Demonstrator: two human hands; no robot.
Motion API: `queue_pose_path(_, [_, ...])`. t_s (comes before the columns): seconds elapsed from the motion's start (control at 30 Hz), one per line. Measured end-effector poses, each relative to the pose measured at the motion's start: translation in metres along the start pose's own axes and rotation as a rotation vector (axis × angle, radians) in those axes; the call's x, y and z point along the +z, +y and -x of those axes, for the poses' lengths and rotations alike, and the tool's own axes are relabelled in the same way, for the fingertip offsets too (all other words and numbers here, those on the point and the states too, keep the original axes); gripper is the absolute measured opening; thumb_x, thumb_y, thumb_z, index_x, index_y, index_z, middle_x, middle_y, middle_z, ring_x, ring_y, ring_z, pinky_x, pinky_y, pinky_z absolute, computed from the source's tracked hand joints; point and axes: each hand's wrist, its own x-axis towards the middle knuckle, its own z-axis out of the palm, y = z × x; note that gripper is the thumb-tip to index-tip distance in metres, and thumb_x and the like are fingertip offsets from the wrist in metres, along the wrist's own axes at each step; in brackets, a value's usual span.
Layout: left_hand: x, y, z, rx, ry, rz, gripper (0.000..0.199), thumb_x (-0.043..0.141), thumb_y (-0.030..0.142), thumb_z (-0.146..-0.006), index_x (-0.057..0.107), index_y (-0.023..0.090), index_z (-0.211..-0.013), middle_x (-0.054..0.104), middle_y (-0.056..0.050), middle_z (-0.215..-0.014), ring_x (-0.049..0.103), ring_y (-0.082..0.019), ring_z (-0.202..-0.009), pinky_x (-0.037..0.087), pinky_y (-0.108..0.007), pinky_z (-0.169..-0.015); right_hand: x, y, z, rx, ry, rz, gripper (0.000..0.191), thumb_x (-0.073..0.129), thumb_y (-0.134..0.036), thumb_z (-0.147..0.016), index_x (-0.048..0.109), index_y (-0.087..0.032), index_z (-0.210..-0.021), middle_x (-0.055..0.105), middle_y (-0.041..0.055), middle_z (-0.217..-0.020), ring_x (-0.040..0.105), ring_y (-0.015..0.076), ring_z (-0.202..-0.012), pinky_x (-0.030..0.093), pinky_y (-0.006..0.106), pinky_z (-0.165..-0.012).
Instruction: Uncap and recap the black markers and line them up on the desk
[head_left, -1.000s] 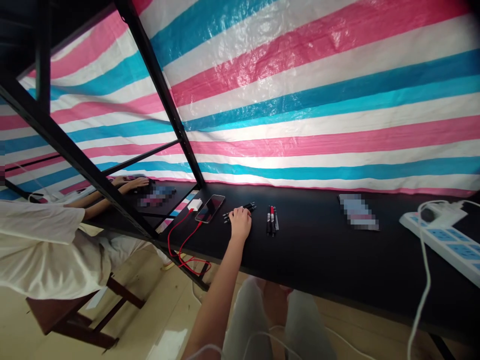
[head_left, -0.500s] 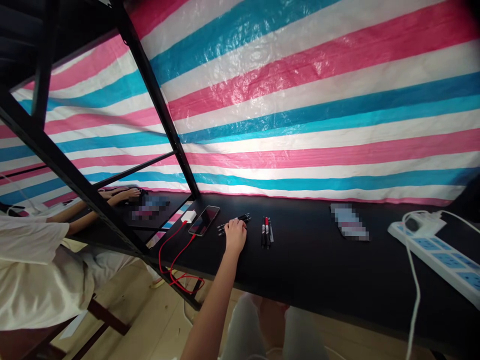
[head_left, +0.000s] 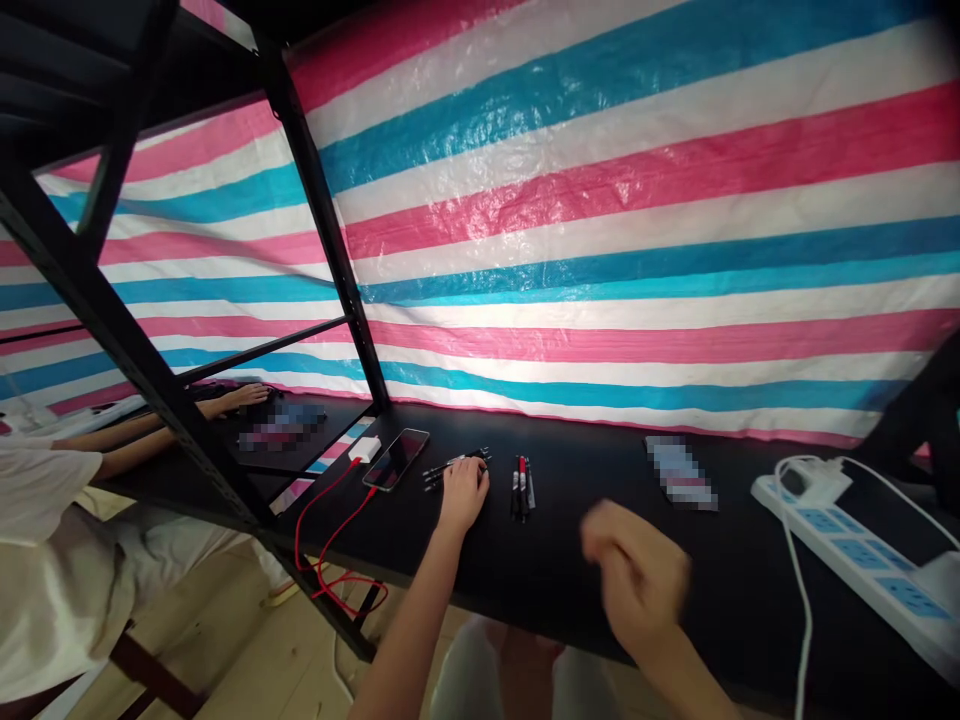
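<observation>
My left hand [head_left: 464, 491] rests on the black table [head_left: 559, 590], its fingers bent and close together over a bundle of black pens [head_left: 444, 470]. Pen ends stick out to the left of the hand and above it. Just right of that hand, a second small group of pens [head_left: 521, 488], one with a red part, lies upright in view on the table. My right hand [head_left: 643, 572] is raised over the table further right, curled and slightly blurred; whatever is in its fingers, if anything, is hidden.
A phone [head_left: 401, 460], a white charger [head_left: 365, 449] and red cable lie left of the pens. To the right are a blurred-out flat object [head_left: 681, 472] and a white power strip [head_left: 847, 550]. Beyond the black frame [head_left: 319, 200], another person's hand [head_left: 247, 394] rests on a desk.
My right hand has come into view from below. My left hand stays at the pens. The whole view has shifted slightly, and the other person's arms have moved a little.
</observation>
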Motion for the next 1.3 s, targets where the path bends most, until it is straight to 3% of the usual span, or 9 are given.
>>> queue_pose_path(0.1, [-0.002,0.003,0.001,0.000,-0.071,0.025,0.016,0.039,0.027,-0.085,0.052,0.019,-0.081,0.055,-0.002,-0.079,0.050,-0.016,-0.081,0.034,-0.029,-0.075,0.029,0.036,-0.005,0.357,-0.168,0.133,0.020,0.038,-0.023,-0.085,0.057,-0.021,-0.079,0.059,0.0003,-0.072,0.053,0.0119,-0.060,0.037,0.024,-0.057])
queue_pose_path(0.2, [0.000,0.003,0.001,-0.037,-0.183,0.066,0.025,0.039,0.033,-0.085,0.051,0.018,-0.069,0.055,-0.002,-0.070,0.051,-0.015,-0.072,0.036,-0.027,-0.067,0.061,0.075,-0.013,0.657,-0.378,0.269,0.016,0.042,-0.029,-0.080,0.057,-0.024,-0.081,0.061,0.0002,-0.079,0.056,0.0145,-0.068,0.033,0.024,-0.056])
queue_pose_path(0.33, [0.009,0.003,-0.005,-0.083,-0.194,0.100,0.025,0.044,0.038,-0.082,0.053,0.019,-0.068,0.058,-0.001,-0.071,0.053,-0.018,-0.079,0.036,-0.031,-0.073,0.090,0.103,-0.033,0.663,-0.524,0.342,0.022,0.048,-0.042,-0.076,0.057,-0.022,-0.082,0.062,0.0039,-0.081,0.058,0.0199,-0.075,0.034,0.026,-0.059])
queue_pose_path(0.63, [0.021,0.013,-0.020,-0.057,-0.251,0.088,0.030,0.051,0.048,-0.074,0.050,0.019,-0.071,0.055,0.000,-0.083,0.048,-0.021,-0.090,0.033,-0.037,-0.080,0.106,0.124,-0.048,0.655,-0.671,0.392,0.013,0.051,-0.025,-0.071,0.058,-0.016,-0.077,0.061,0.0103,-0.085,0.059,0.0229,-0.080,0.038,0.028,-0.062])
queue_pose_path(0.87, [0.023,0.014,-0.021,-0.018,-0.279,0.023,0.022,0.053,0.040,-0.073,0.048,0.019,-0.067,0.050,0.000,-0.083,0.046,-0.019,-0.089,0.033,-0.036,-0.079,0.110,0.113,-0.043,0.601,-0.632,0.488,0.019,0.045,-0.019,-0.074,0.056,-0.010,-0.086,0.060,0.0172,-0.090,0.059,0.0262,-0.083,0.039,0.029,-0.063])
queue_pose_path(1.0, [0.021,0.014,-0.016,0.022,-0.273,0.022,0.017,0.054,0.034,-0.071,0.048,0.019,-0.067,0.049,0.000,-0.084,0.046,-0.019,-0.089,0.033,-0.033,-0.077,0.108,0.127,-0.039,0.588,-0.577,0.388,0.015,0.045,-0.021,-0.073,0.058,-0.014,-0.073,0.061,0.0122,-0.080,0.058,0.0227,-0.077,0.038,0.027,-0.062])
queue_pose_path(1.1, [0.016,0.013,-0.012,0.021,-0.283,0.049,0.014,0.052,0.031,-0.074,0.049,0.019,-0.069,0.050,-0.001,-0.083,0.047,-0.018,-0.088,0.034,-0.031,-0.076,0.105,0.142,-0.037,0.676,-0.449,0.092,0.017,0.047,-0.028,-0.071,0.058,-0.017,-0.065,0.057,0.0040,-0.062,0.056,0.0170,-0.064,0.037,0.024,-0.056])
queue_pose_path(1.17, [0.014,0.013,-0.010,0.014,-0.282,0.079,0.011,0.051,0.030,-0.075,0.050,0.019,-0.072,0.051,-0.001,-0.085,0.048,-0.017,-0.088,0.034,-0.029,-0.076,0.105,0.148,-0.037,0.765,-0.347,-0.211,0.021,0.046,-0.035,-0.072,0.058,-0.017,-0.070,0.052,-0.0004,-0.054,0.048,0.0118,-0.047,0.032,0.022,-0.045])
queue_pose_path(1.3, [0.009,0.012,-0.007,0.006,-0.246,0.122,0.012,0.050,0.030,-0.077,0.053,0.019,-0.077,0.054,-0.001,-0.086,0.050,-0.015,-0.088,0.035,-0.027,-0.075,0.106,0.147,-0.039,0.839,-0.172,-0.659,0.032,0.050,-0.044,-0.068,0.057,-0.015,-0.080,0.053,-0.0013,-0.058,0.038,0.0065,-0.035,0.023,0.020,-0.034])
